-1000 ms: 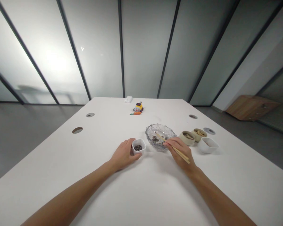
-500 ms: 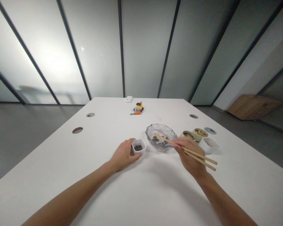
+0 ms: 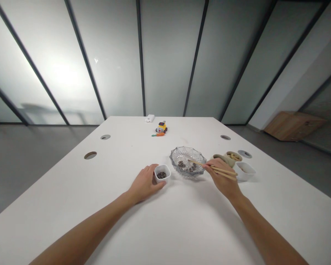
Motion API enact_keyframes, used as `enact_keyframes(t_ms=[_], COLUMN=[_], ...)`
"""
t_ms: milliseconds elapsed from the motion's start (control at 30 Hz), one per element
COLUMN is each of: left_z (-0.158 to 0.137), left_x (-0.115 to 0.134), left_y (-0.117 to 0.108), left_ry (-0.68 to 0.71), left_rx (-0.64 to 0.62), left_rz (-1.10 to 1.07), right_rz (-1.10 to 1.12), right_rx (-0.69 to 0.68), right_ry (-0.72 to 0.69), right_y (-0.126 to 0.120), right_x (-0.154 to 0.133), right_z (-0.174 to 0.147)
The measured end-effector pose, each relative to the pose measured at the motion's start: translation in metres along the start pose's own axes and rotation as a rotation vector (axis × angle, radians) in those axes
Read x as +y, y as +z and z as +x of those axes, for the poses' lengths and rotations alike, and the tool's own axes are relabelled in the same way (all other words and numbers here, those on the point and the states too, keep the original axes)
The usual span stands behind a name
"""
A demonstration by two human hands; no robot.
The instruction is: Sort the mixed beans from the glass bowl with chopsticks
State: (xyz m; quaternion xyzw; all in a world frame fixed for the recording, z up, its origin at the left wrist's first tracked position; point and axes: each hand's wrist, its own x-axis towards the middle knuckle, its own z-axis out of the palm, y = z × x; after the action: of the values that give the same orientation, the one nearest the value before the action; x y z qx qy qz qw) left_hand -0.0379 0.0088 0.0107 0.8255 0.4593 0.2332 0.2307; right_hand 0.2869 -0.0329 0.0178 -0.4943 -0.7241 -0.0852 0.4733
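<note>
My left hand (image 3: 146, 184) is wrapped round a small white square cup (image 3: 167, 180) that stands on the table and holds dark seeds or beans (image 3: 162, 175). In my right hand (image 3: 223, 180) is a pair of wooden chopsticks (image 3: 223, 173). Their tips reach over the glass bowl (image 3: 176, 170), a clear dish with a scalloped rim. Several dark, mottled seeds (image 3: 191, 168) lie scattered on its bottom. Whether the tips pinch a seed is too small to make out.
Beyond my right hand stand a white cup (image 3: 245, 175), a greenish cup with pale pieces (image 3: 234, 156) and another green cup (image 3: 219, 157), partly hidden. Farther back on the white table (image 3: 121, 154) are a toy car (image 3: 161, 127), a toy carrot (image 3: 158, 134) and a white box (image 3: 149, 118).
The chopstick tips have shifted right within the bowl, and the chopsticks' rear ends have swung up and left. My left hand stays on the cup.
</note>
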Motion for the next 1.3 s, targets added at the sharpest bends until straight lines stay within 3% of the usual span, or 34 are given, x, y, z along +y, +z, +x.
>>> enact_keyframes(t_ms=[400,633,800,1000,1167,1300], left_z=[0.000,0.000,0.000,0.000,0.000,0.000], left_x=[0.001,0.000,-0.001,-0.002,-0.003,-0.005], left_y=[0.000,0.001,0.001,0.002,0.004,0.005], left_ry=[-0.005,0.007,0.005,0.013,0.025,0.033], left_rx=[-0.007,0.005,0.000,0.002,0.032,0.033], left_rz=[-0.003,-0.004,-0.002,0.007,0.003,-0.001], right_rz=[0.044,-0.045,-0.041,0.224,0.281,0.242], right_rx=[-0.022,0.044,0.113,0.190,0.043,0.004], right_ry=[0.015,-0.016,0.035,0.189,0.130,0.090], right_y=[0.000,-0.001,-0.005,-0.004,0.006,0.007], right_x=[0.001,0.002,-0.003,-0.039,-0.080,-0.084], right_z=[-0.002,0.000,0.005,0.008,0.003,0.002])
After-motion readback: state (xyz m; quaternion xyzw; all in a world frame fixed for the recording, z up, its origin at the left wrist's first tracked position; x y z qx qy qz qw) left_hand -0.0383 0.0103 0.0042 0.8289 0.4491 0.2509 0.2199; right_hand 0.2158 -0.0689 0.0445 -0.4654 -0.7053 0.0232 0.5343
